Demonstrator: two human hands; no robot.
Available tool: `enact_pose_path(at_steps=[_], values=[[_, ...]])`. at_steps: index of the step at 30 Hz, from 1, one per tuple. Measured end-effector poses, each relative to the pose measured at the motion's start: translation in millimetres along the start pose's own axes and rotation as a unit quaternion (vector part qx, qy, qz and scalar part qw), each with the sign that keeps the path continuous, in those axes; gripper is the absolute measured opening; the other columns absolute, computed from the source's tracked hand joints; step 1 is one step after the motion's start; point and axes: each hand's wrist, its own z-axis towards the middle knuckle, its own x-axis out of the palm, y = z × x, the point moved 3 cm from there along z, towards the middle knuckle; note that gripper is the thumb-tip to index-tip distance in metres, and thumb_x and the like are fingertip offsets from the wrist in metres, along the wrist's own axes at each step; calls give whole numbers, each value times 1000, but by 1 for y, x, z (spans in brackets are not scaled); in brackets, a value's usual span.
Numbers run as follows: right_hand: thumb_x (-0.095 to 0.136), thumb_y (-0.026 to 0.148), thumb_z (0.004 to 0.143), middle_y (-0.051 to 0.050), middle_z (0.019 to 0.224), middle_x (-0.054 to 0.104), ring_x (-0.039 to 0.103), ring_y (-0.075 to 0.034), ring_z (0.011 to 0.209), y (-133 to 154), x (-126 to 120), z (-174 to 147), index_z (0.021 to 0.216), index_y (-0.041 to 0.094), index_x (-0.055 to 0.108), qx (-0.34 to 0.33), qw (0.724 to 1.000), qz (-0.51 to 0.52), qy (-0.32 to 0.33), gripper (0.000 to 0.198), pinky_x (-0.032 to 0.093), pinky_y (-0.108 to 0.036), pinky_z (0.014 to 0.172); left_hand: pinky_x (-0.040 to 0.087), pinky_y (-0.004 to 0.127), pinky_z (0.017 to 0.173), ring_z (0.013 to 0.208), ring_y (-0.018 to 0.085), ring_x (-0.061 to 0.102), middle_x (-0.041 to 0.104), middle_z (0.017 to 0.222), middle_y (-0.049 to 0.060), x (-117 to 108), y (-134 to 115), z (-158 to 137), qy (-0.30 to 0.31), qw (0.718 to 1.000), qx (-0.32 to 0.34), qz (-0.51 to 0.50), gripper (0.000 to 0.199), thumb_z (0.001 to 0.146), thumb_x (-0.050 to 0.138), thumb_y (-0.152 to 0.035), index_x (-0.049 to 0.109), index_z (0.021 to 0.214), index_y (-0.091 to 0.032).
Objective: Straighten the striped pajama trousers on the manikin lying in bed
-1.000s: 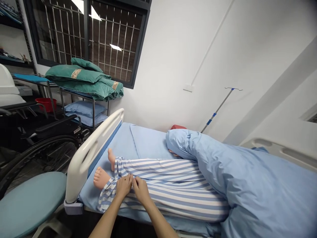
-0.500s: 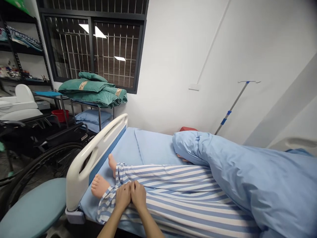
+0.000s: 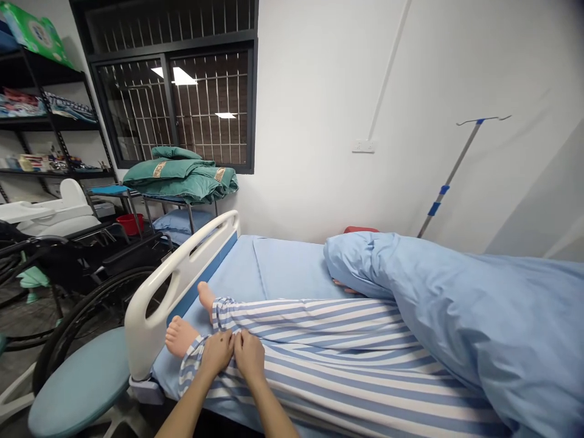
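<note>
My left hand (image 3: 217,353) and my right hand (image 3: 249,354) rest side by side on the nearer lower leg of a figure lying on the bed. Their fingers are curled over the blue-and-white striped trousers (image 3: 314,319), just above the ankle. Both sets of fingertips are partly hidden by the backs of the hands. Left of my hands, the nearer bare foot (image 3: 180,337) sticks out of its trouser cuff, toes up. Beyond it stands the other foot (image 3: 206,298), smooth like a manikin's. A light blue quilt (image 3: 447,304) covers the figure's upper part.
The white footboard (image 3: 141,304) rises left of the feet. A round teal stool (image 3: 82,383) and a black wheelchair (image 3: 104,274) stand beyond it. Green folded bedding (image 3: 182,179) lies on a stand under the window. At the far right is an IV pole (image 3: 456,170).
My hands have shifted slightly left along the shin, toward the ankle, and are a little farther apart at the wrists. The camera view has tilted up and moved somewhat.
</note>
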Motion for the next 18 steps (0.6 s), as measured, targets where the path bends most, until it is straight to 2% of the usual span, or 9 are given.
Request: enact_pose_path(at_steps=[10,14,18], values=[[29,31,88,-7,71,67,62,-18,66,5,1,1,77,20,61,24,999,-27,15,36,33,-24,56,42,30,79,92,20,58,64,97,8,11,-2,6,24,999,43,-18,32,83,30,-19,59,97,-19],[29,30,88,-6,71,67,62,-18,66,4,1,2,76,20,61,22,999,-19,17,36,33,-24,55,40,33,84,96,21,56,63,103,9,11,-5,2,9,997,55,-45,35,83,29,-16,58,102,-18],[30,30,88,-6,71,67,62,-17,66,4,0,2,75,20,61,22,1000,0,20,35,31,-24,55,36,32,92,101,18,52,61,107,7,12,-7,-5,-35,989,90,-116,33,83,30,-17,57,102,-17]])
